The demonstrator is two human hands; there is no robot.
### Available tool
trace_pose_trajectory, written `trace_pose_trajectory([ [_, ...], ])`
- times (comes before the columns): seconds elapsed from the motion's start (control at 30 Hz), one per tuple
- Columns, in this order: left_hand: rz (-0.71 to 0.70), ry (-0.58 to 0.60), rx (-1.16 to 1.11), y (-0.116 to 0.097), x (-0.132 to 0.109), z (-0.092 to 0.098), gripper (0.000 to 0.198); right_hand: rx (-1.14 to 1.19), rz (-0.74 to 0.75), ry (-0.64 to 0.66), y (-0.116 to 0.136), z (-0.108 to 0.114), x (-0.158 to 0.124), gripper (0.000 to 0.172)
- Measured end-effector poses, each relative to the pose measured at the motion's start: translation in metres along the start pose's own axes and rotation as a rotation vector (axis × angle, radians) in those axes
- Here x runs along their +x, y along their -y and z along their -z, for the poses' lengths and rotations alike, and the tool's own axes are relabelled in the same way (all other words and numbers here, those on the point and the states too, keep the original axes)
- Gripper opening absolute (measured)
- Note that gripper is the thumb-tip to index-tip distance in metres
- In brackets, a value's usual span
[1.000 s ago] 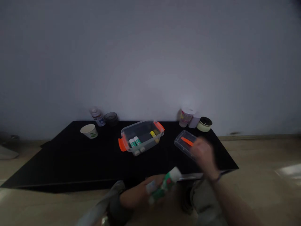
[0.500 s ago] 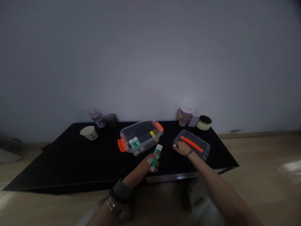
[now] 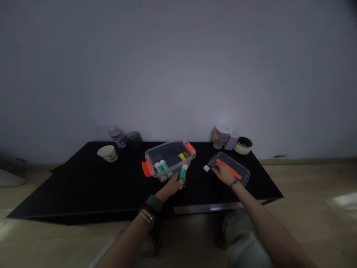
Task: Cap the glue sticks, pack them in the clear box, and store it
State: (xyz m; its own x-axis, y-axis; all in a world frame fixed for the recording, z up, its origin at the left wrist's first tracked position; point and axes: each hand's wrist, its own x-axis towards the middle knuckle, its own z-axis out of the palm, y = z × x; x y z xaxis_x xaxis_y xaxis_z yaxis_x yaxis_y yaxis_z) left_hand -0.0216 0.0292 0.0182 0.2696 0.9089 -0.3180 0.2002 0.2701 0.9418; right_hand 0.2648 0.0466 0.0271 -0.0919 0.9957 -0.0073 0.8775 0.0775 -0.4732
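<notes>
As we look down on the black tabletop [image 3: 69, 193], the person's left hand [image 3: 173, 185] has its fingers closed round the barrel of a green-and-white glue stick [image 3: 183, 173], held over the near corner of a clear plastic box [image 3: 164, 147] with orange clips [image 3: 147, 168]. We judge the stick light, stiff and a little slick, best gripped by its barrel. The right hand [image 3: 223, 173], fingers apart, is over a clear plastic lid [image 3: 244, 172] bearing an orange strip [image 3: 227, 166], near a small white cap [image 3: 206, 168].
</notes>
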Motion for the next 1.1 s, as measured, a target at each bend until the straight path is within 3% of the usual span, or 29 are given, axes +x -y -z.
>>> trace_pose_trajectory([
  [0.07, -0.017, -0.011, 0.027, 0.003, 0.001, -0.003, 0.035, 0.308, 0.003, 0.058, 0.018, -0.013, -0.007, 0.026],
  [0.13, -0.06, 0.014, 0.085, 0.003, -0.003, -0.008, 0.039, 0.637, -0.061, 0.213, 0.038, -0.033, -0.013, 0.034],
  [0.27, -0.31, 0.136, 0.252, 0.001, -0.016, -0.022, 0.047, 1.034, -0.176, 0.438, 0.067, -0.064, -0.021, 0.039],
  [0.37, -0.425, 0.107, 0.427, 0.005, -0.022, -0.025, 0.06, 1.171, -0.241, 0.491, 0.072, -0.065, -0.018, 0.034],
  [0.53, -0.43, 0.056, 0.605, 0.014, -0.017, -0.017, 0.066, 1.296, -0.39, 0.46, 0.073, -0.053, -0.005, 0.022],
  [0.67, -0.43, 0.062, 0.698, 0.013, -0.014, -0.013, 0.064, 1.26, -0.456, 0.426, 0.078, -0.052, 0.003, 0.009],
  [0.83, -0.373, 0.076, 0.856, -0.002, -0.025, -0.014, 0.063, 1.158, -0.462, 0.443, 0.077, -0.054, 0.01, 0.007],
  [0.97, -0.486, -0.05, 1.0, -0.023, -0.044, -0.012, 0.05, 0.716, -0.44, 0.263, 0.067, -0.055, 0.017, 0.012],
  [1.1, -0.65, -0.277, 1.065, -0.039, -0.061, 0.003, 0.035, 0.105, -0.242, 0.091, 0.062, -0.058, 0.018, 0.028],
])
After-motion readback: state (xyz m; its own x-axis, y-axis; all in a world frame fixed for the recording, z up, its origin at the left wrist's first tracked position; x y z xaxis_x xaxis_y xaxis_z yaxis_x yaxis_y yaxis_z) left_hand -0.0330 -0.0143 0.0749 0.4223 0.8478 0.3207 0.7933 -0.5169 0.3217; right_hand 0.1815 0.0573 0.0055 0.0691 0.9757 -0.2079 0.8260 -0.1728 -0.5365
